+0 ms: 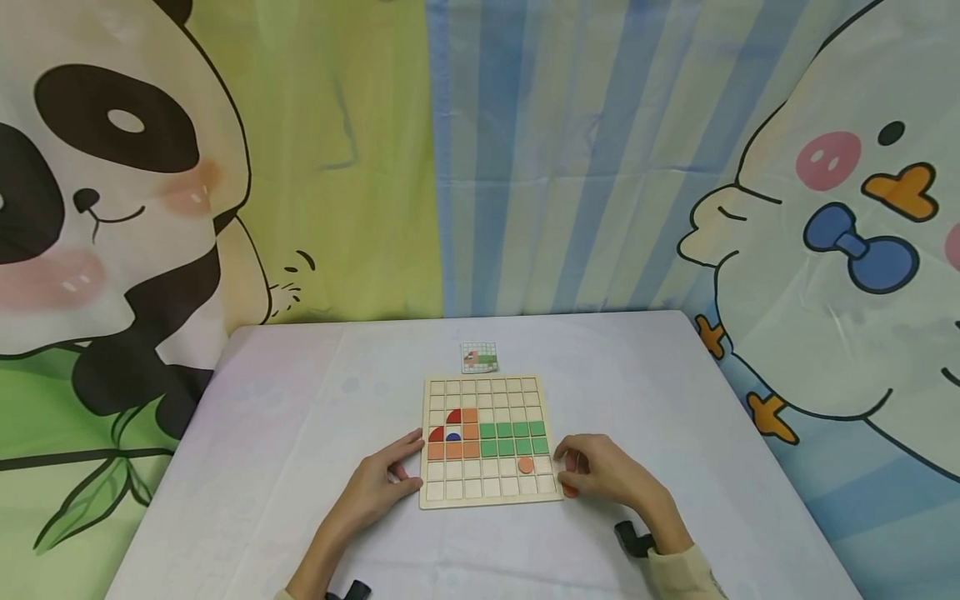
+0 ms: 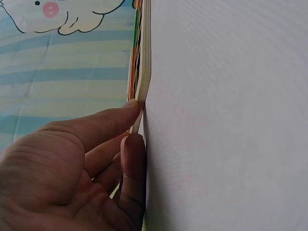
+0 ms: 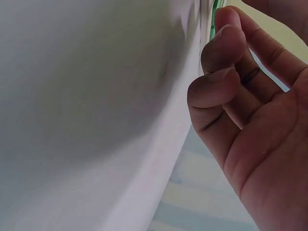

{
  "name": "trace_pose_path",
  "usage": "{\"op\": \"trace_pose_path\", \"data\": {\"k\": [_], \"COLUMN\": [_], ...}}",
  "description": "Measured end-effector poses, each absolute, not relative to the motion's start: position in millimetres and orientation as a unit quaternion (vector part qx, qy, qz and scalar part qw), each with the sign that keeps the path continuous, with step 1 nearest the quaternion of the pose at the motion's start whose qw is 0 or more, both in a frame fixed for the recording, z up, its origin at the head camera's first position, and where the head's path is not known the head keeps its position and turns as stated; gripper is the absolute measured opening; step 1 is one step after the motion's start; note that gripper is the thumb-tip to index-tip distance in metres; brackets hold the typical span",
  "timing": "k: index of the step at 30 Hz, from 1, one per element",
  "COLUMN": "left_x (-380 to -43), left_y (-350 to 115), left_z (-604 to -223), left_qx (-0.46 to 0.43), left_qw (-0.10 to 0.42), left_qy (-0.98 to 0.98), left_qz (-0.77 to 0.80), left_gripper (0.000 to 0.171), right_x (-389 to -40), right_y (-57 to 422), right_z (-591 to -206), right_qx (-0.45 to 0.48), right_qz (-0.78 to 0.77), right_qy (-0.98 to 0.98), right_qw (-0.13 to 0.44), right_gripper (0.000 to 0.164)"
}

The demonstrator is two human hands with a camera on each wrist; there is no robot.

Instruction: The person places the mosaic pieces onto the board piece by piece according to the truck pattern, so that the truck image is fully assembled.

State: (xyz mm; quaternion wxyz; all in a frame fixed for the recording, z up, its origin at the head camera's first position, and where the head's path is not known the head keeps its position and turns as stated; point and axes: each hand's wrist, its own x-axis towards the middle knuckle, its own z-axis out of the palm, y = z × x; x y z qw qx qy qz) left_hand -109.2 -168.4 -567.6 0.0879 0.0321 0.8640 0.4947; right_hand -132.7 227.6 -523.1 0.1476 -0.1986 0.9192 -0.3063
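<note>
A square wooden grid board lies on the table in the head view. Red, orange, green and blue pieces form a truck-like picture on it, and an orange disc sits below the green squares. Against the board's left edge rest the thumb and a finger of my left hand, set apart; the left wrist view shows them touching that edge. My right hand is at the right edge with bent fingers. Beneath its thumb a reddish-orange bit shows; I cannot tell whether it is a piece or a fingertip.
Just beyond the board lies a small picture card. The table has a white cover. Behind it hang curtains with a panda and a white bird. Dark wrist-camera parts show near the wrists.
</note>
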Motion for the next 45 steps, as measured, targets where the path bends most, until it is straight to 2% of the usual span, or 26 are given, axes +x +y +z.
{"op": "trace_pose_path", "data": {"k": [9, 14, 45], "left_x": [-108.2, -109.2, -108.5], "left_y": [-169.3, -169.6, -170.1], "left_z": [-565.5, -566.7, -566.4], "left_qx": [0.040, 0.040, 0.045], "left_qw": [0.089, 0.090, 0.090], "left_qy": [0.861, 0.864, 0.859], "left_qz": [0.500, 0.494, 0.501], "left_gripper": [0.064, 0.065, 0.064], "right_x": [-122.5, -118.8, -118.4], "right_y": [246.2, 249.4, 247.2], "right_z": [-528.0, -531.4, -532.6], "right_qx": [-0.195, -0.198, -0.211], "right_qz": [-0.298, -0.312, -0.301], "right_qy": [0.922, 0.913, 0.916], "right_qw": [0.156, 0.174, 0.162], "right_gripper": [0.025, 0.022, 0.013]}}
